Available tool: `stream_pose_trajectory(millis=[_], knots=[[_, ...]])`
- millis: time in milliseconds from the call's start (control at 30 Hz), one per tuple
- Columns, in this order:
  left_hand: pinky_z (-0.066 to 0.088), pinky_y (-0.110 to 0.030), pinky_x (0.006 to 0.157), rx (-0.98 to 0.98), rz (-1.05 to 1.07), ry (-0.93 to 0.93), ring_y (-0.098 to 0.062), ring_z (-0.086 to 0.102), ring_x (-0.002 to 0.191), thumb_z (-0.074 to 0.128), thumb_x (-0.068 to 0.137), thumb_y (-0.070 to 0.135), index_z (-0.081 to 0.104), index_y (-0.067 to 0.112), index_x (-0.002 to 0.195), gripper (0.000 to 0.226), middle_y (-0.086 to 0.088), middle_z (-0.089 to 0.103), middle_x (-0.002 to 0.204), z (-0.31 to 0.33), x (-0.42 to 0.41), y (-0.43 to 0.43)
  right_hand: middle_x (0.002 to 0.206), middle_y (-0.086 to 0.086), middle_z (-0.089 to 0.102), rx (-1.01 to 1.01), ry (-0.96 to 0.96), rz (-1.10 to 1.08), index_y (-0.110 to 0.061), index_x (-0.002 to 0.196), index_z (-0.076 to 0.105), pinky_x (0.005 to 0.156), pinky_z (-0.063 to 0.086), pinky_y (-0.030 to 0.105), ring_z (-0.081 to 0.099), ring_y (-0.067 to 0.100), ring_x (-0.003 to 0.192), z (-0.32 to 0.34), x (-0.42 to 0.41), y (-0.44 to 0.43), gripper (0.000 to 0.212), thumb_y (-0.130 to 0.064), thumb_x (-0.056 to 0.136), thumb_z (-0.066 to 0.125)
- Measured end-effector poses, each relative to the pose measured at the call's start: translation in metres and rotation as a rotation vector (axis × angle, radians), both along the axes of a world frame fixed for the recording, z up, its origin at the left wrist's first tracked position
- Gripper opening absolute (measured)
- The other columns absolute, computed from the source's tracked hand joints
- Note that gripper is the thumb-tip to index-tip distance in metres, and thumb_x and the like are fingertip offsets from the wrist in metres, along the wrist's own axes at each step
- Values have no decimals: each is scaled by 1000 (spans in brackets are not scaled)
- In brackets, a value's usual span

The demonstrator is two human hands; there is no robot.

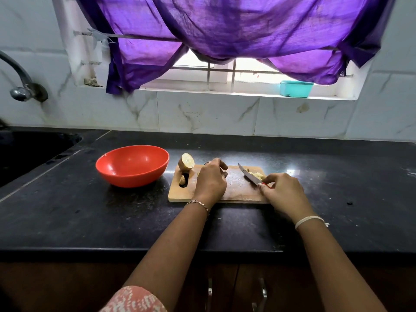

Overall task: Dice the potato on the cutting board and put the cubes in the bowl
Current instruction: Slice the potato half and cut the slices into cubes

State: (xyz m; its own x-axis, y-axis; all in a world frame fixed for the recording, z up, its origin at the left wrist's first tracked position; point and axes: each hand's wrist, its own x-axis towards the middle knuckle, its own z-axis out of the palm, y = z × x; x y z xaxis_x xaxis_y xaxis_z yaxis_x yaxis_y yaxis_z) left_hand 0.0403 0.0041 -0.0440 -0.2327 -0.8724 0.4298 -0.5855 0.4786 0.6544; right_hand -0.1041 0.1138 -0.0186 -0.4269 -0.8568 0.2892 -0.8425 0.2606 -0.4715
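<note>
A glossy, smooth orange-red plastic bowl (132, 165) sits on the polished, speckled black stone counter (67, 212). The pale wooden cutting board (236, 190) looks matt and scuffed. The steel knife blade (248, 176) shines. Thin purple cloth curtain (225, 25) hangs above.

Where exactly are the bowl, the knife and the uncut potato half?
red bowl (132, 164), head view, on its inner floor.
knife (248, 176), head view, mid-blade.
potato half (186, 162), head view, on its cut face.
</note>
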Motion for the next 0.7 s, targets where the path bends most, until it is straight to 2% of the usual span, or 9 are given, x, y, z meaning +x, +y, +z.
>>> stream_pose_trajectory(millis=[67,133,200,267,333,400,467,567,700], knots=[[47,-24,83,2,-4,-2,-17,59,99,61,92,11,61,14,108,16,-6,65,106,0,0,1,85,6,72,-5,-131,1,-19,99,73,73,50,30,65,27,82,-1,-7,-2,18,-31,88,64],[46,-23,82,4,-13,-11,-16,59,97,63,91,12,62,14,106,15,-5,66,103,1,1,3,64,0,68,-19,-265,12,-19,88,73,68,53,33,63,21,64,-1,-12,-4,15,-30,88,64],[48,-25,83,8,-27,-31,-16,60,96,63,90,13,64,15,102,12,-3,67,100,0,1,4,51,-3,61,-28,-365,31,-16,82,71,54,44,27,52,9,46,-2,-13,-4,18,-26,92,59],[49,-28,85,11,-43,-60,-16,60,98,63,88,13,68,18,98,12,-1,69,99,0,0,5,52,-1,57,-34,-500,49,-14,88,67,39,34,20,42,2,33,0,-10,-1,14,-22,95,56],[48,-27,85,14,-52,-87,-16,60,98,62,87,14,70,21,95,13,1,70,100,0,0,6,58,4,56,-26,-612,68,-15,95,61,33,28,17,38,4,32,3,-8,2,9,-24,94,60],[47,-26,85,10,-57,-91,-15,60,98,62,88,16,72,21,96,13,2,70,101,0,0,7,61,5,57,-18,-642,78,-15,93,58,33,28,16,37,7,37,3,-8,3,17,-27,88,69],[48,-26,86,3,-58,-79,-15,61,97,63,88,16,72,20,97,13,1,71,101,0,0,7,63,6,59,-30,-666,74,-14,92,58,33,28,16,36,7,36,3,-9,3,18,-22,84,73],[50,-28,85,-13,-53,-39,-17,61,93,64,88,16,71,18,98,12,-2,70,98,1,-1,5,63,6,62,-66,-772,90,-6,97,60,32,24,16,33,7,33,0,-10,4,16,-14,86,69],[50,-25,83,-67,-9,83,-14,61,89,65,90,15,71,14,100,12,-1,69,97,7,3,6,64,4,65,-53,-883,133,0,101,61,31,24,16,37,8,34,0,-11,8,18,-17,93,61]])
